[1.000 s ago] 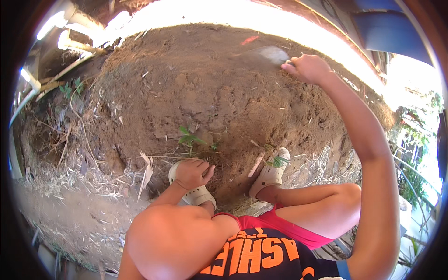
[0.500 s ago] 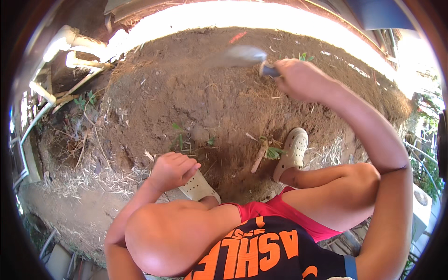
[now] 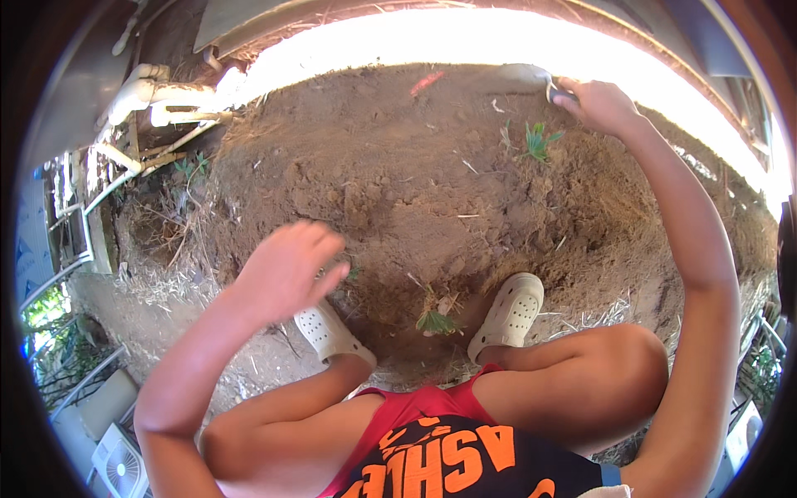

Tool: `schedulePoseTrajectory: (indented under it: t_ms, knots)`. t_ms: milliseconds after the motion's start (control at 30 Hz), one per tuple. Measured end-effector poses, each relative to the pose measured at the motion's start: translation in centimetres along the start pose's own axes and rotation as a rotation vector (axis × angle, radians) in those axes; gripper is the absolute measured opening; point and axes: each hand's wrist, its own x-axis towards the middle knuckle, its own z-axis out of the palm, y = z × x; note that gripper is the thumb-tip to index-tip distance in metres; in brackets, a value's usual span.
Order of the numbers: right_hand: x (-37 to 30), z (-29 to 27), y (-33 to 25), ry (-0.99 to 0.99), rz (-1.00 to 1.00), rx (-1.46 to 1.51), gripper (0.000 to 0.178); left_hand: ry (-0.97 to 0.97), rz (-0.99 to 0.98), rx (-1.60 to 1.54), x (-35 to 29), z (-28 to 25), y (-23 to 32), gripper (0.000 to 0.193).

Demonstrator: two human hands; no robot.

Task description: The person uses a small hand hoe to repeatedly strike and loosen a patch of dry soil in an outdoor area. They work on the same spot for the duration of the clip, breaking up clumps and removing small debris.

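My right hand (image 3: 602,106) grips the dark handle of a hand trowel (image 3: 516,79) at the far right of the dirt. The trowel's metal blade points left and is somewhat blurred, close to the brightly lit strip; whether it touches the soil I cannot tell. My left hand (image 3: 290,270) hovers above the ground by my left shoe (image 3: 330,332), thumb apart from the fingers, holding nothing. Loose brown soil (image 3: 374,191) spreads between and beyond my feet. A small green plant (image 3: 538,143) stands nearer to me than the trowel.
A wilted plant (image 3: 436,322) lies between my shoes, near the right shoe (image 3: 513,311). White pipes (image 3: 137,104) run along the left side. A red mark (image 3: 427,83) shows on the far soil. Dry straw is scattered around, and a white fan unit (image 3: 120,461) stands at the lower left.
My right hand and the trowel have moved right and farther away. My left hand has risen away from my knee, and its fingers have spread. My view has shifted a little.
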Motion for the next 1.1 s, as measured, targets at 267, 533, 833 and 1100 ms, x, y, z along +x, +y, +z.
schedulePoseTrajectory:
  t_ms: [267,533,833,1100]
  knots:
    - [6.6,6.9,1.1,0.028,-0.192,0.158,0.06,-0.181,-0.513,-0.234,-11.0,-4.4,9.2,0.036]
    - [3.5,3.7,-2.9,-0.347,-0.129,0.366,0.044,-0.026,-0.607,-0.286,-10.6,-6.0,9.5,0.038]
    - [-1.9,-0.8,-5.9,-0.31,-0.248,0.402,0.029,-0.076,-0.573,-0.328,-12.0,-6.7,9.4,0.041]
    - [-10.3,-4.5,-10.7,-0.074,-0.548,0.124,0.031,-0.001,-0.576,-0.443,-14.8,-6.8,8.9,0.047]
